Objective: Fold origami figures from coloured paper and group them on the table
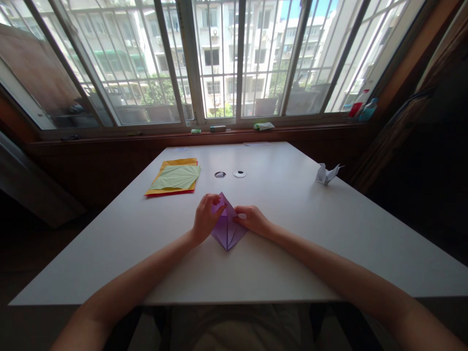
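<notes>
While both hands press on it, the purple origami paper (227, 229) lies flat near the middle of the white desk (292, 219), somewhat toward the near edge, folded into a kite-like shape with its sharp tip pointing at the person. The left hand (205, 218) is curled over the upper left flap, fingers pinching or lifting its edge near the top point; the right hand (253, 219) rests mostly flat on the right flap, fingertips pinning it down rather than closing round it.

Toward the far left corner sits a stack of coloured paper sheets (174, 177), a creased pale green sheet on top of orange and red ones. Two small round objects (230, 174) lie just beyond the fold, toward the far edge. A finished white paper crane (327, 173) stands close to the right edge.

The risk, as I judge it, lies in the left flap: if it is pulled while the right hand's pressure slackens, the whole piece could slide on the smooth desk and the crease would land off the centre line. A hard tug at the thin top point could also tear or crumple it.
</notes>
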{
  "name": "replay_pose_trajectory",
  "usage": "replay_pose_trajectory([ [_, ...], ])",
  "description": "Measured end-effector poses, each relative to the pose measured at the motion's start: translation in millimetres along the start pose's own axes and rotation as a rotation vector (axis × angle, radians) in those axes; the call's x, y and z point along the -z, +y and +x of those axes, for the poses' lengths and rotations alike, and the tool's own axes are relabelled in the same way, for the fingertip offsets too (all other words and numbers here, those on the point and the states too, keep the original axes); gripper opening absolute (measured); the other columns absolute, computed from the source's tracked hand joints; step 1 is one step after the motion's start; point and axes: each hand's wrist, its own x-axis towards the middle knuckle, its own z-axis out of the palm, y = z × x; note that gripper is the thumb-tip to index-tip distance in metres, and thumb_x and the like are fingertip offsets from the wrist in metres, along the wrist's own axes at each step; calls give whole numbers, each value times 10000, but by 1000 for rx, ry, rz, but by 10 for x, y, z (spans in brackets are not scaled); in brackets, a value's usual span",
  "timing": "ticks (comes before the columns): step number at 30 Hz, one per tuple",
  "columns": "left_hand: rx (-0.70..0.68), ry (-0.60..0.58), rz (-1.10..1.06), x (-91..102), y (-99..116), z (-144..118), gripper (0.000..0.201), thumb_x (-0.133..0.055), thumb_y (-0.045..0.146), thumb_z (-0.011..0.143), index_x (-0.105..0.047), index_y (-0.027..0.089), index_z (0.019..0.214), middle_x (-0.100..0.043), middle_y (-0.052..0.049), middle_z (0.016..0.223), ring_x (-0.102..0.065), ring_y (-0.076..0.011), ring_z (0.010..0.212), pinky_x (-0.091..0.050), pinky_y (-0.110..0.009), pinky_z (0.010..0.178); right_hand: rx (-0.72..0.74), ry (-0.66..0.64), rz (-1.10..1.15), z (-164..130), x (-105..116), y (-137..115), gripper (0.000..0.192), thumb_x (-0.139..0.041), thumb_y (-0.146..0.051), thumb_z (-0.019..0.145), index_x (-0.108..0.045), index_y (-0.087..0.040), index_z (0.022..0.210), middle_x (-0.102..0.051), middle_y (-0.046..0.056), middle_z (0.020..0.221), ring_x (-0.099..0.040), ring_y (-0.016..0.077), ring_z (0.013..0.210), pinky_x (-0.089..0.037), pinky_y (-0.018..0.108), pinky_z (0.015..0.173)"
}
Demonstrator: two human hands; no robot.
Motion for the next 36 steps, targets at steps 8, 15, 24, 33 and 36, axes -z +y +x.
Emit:
replay_pose_trajectory([
  [8,96,-159,-206,57,-5,149,312,-584,310,715,-551,186,1000,-619,-55,942,-563,-179,867,-451,-295,734,14,0,-24,-8,-9,6,160,-523,-207,728,-644,-181,829,-635,-8,718,-533,118,621,-391,214,612],
  [15,231,-242,-301,6,-103,125,253,-568,376,708,-598,135,639,-507,44,527,-454,-81,529,-354,-193,495,-13,-15,47,3,13,-13,218,-490,-303,772,-644,-148,775,-606,-7,661,-513,113,603,-374,201,572],
  [24,291,-203,-487,33,1,142,250,-596,365,694,-652,140,788,-648,-30,748,-573,-130,678,-456,-223,595,22,6,9,15,-15,30,243,-488,-317,785,-654,-147,735,-616,-3,638,-499,103,570,-359,198,572],
  [33,241,-164,-460,39,38,128,224,-629,342,670,-649,145,774,-655,-39,770,-592,-139,718,-476,-236,653,66,38,-80,18,-31,19,218,-500,-275,785,-642,-143,686,-593,-7,587,-483,89,536,-350,190,560],
  [36,243,-166,-473,49,68,120,216,-619,347,681,-657,149,757,-662,-42,757,-597,-145,718,-475,-237,654,83,47,-108,17,-36,14,187,-520,-259,775,-650,-149,697,-612,0,612,-495,91,546,-360,196,579],
])
